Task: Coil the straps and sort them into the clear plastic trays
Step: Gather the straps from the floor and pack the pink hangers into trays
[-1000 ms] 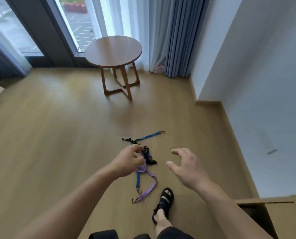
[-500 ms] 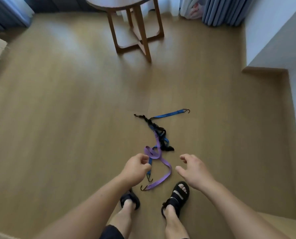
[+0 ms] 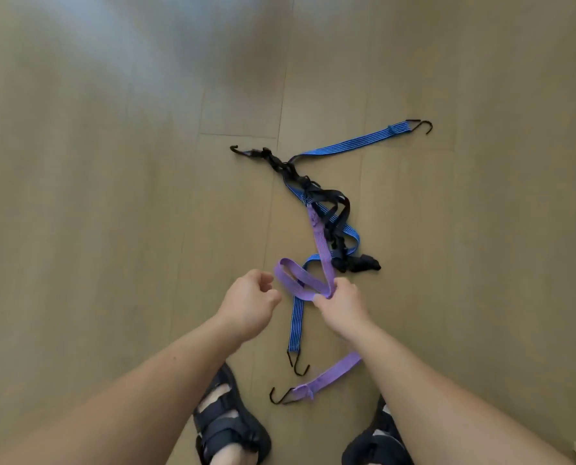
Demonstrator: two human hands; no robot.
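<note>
Left of centre, left hand (image 3: 249, 303): fingers curled toward palm, nothing in them that I can see; just beside the purple loop, contact can't be told
Left sandal (image 3: 227, 427): bottom edge, flat on wood plank floor (image 3: 78, 229)
Purple strap (image 3: 320, 236): flat elastic, on the floor ahead of the feet; middle part lifted and doubled into a loop between the two hands; one tail runs up into the tangle, the other passes behind the right forearm and ends at purple strap hook (image 3: 276, 397) near left sandal
Blue strap (image 3: 296, 327): striped; near end lies straight on the floor between the wrists, its hook just above the purple one; the rest goes up through the tangle and out to the upper right, ending at far blue hook (image 3: 425, 125)
Black strap (image 3: 313, 182): crumpled and twisted over the blue and purple ones, beyond the hands; hook end points left
Right hand (image 3: 342, 305): closed round purple strap at the fold, pinching the doubled layers
Right sandal (image 3: 377, 441): bottom edge, partly under right forearm
Clear plastic trays: not in view
Step (judged): early, first coil just being started on the purple one; nothing coiled or sorted
Next move (judged): left hand takes the loop, right feeds more turns; far tail must come free of the black/blue knot, hooks may snag
</note>
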